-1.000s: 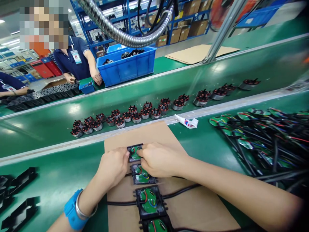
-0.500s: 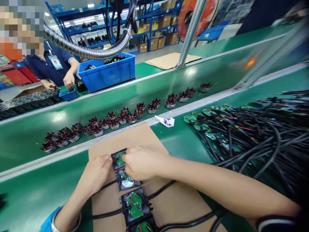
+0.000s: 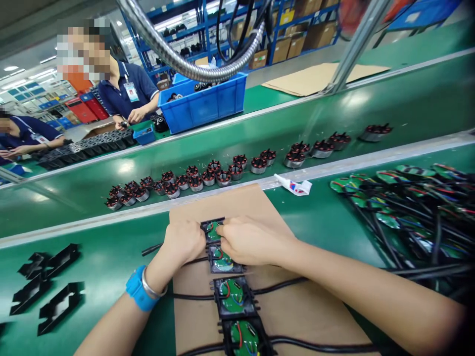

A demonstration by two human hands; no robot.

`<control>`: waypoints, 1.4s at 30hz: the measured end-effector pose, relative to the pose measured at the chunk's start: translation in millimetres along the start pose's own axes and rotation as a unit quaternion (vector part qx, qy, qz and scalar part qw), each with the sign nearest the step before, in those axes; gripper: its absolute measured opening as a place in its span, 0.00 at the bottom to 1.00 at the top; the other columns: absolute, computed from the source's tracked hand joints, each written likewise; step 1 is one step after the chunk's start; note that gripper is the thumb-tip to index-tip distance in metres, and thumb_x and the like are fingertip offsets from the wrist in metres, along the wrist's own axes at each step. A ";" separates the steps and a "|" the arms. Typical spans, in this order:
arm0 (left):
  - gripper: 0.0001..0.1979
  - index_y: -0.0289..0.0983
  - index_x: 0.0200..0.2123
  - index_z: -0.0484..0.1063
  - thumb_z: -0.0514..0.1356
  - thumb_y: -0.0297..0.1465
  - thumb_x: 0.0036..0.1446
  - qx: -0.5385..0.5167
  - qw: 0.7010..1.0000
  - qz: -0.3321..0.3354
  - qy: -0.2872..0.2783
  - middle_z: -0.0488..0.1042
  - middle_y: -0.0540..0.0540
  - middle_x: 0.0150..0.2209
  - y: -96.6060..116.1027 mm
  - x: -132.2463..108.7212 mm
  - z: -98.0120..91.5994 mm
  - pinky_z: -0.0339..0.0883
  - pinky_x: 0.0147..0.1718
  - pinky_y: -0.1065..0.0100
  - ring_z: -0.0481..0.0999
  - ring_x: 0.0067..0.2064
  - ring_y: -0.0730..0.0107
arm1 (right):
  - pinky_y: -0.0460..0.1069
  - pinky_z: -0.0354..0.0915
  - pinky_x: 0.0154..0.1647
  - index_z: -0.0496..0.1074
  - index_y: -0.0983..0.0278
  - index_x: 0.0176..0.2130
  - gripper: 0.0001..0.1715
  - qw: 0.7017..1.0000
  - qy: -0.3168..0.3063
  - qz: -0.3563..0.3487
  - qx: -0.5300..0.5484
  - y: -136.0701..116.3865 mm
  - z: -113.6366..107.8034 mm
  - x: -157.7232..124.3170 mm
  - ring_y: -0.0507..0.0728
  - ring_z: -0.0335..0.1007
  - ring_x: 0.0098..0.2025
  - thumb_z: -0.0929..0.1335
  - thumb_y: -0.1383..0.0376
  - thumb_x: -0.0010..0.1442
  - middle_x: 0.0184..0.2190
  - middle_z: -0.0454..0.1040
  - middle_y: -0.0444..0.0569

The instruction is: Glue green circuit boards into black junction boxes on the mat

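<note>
A column of black plastic housings with round green circuit boards runs down the cardboard sheet (image 3: 193, 326). At the farthest housing (image 3: 210, 240), my left hand (image 3: 184, 241) is closed, fingers bent against its left edge. My right hand (image 3: 250, 240) is curled from the other side, its fingertips on the green circuit board (image 3: 213, 229) inside. My fingers hide parts of both. Just nearer lies a second housing (image 3: 227, 269) with its board, partly under my right hand. Closer still, another board (image 3: 232, 294) sits in its housing, with black cables (image 3: 278, 287) leading out sideways.
Copper-wound motor stators (image 3: 195, 182) line the belt ahead. Cabled boards (image 3: 419, 207) are heaped at right. Loose black housings (image 3: 59, 301) lie left. A white tube (image 3: 293, 185) rests by the rail. Across the belt, a co-worker (image 3: 128, 91) stands near a blue bin (image 3: 204, 104).
The view has swung left, bringing the loose black housings and a second co-worker into sight. Both my hands stay at the farthest housing. A black cable end now shows left of my left hand.
</note>
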State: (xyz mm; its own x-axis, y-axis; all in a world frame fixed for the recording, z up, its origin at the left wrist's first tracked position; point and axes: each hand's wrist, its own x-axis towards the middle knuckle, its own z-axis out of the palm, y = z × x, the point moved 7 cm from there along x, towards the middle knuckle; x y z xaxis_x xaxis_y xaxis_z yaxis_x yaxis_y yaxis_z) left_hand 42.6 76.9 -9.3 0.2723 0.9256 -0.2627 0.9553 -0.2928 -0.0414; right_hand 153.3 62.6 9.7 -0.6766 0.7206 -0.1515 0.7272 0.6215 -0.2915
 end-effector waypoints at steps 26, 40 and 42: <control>0.09 0.37 0.41 0.73 0.54 0.27 0.61 -0.134 0.957 0.215 0.137 0.76 0.47 0.43 25.2 -28.6 -16.4 0.64 0.48 0.62 0.74 0.45 0.64 | 0.46 0.54 0.27 0.66 0.64 0.33 0.06 0.987 0.032 0.021 0.155 24.6 -11.4 -15.6 0.52 0.63 0.26 0.63 0.70 0.52 0.25 0.70 0.45; 0.11 0.36 0.40 0.71 0.49 0.26 0.63 -0.176 0.952 0.210 0.136 0.77 0.44 0.39 18.8 -25.0 -4.3 0.62 0.47 0.61 0.75 0.42 0.63 | 0.48 0.57 0.33 0.63 0.66 0.33 0.11 0.986 0.151 -0.070 0.010 39.8 22.5 -7.7 0.54 0.59 0.31 0.56 0.69 0.63 0.30 0.66 0.51; 0.12 0.37 0.45 0.70 0.49 0.25 0.62 -0.172 0.953 0.207 0.141 0.76 0.45 0.39 18.3 -25.7 -3.3 0.62 0.46 0.60 0.74 0.41 0.62 | 0.47 0.56 0.32 0.64 0.66 0.35 0.10 0.988 0.132 -0.082 0.001 41.3 21.8 -5.7 0.53 0.59 0.30 0.57 0.70 0.63 0.31 0.67 0.49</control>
State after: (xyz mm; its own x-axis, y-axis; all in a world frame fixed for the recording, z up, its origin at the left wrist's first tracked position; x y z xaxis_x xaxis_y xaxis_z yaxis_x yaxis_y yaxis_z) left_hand 53.4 48.6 -0.1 0.6074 0.7900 0.0834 0.7274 -0.5954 0.3411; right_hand 184.7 77.5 -22.1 -0.7314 0.6655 0.1489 0.6102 0.7361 -0.2928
